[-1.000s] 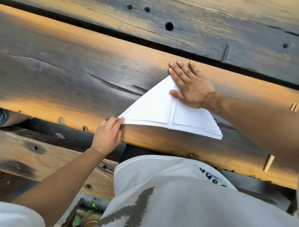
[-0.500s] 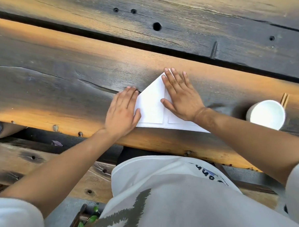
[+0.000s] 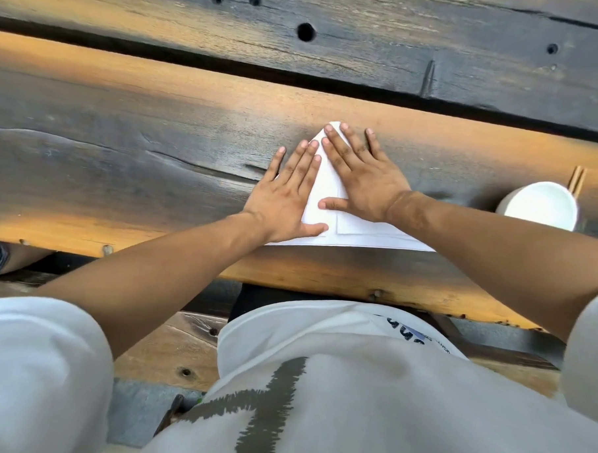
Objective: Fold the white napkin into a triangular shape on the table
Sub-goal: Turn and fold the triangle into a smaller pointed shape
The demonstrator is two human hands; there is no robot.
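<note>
In the head view, the white napkin (image 3: 326,200), folded to a triangle, is seen flat on the wooden surface (image 3: 129,157). It is pressed by the left hand (image 3: 285,191) and right hand (image 3: 365,178), each grip spread flat. A white cup (image 3: 540,206) is seen to the right.

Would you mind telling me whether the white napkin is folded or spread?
Folded: the white napkin lies as a layered triangle, pressed flat by both hands.

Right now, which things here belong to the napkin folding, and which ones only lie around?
Belong to the job:
white napkin
left hand, pressing flat
right hand, pressing flat
wooden table

Only lying about:
white cup
chopsticks behind it
</note>
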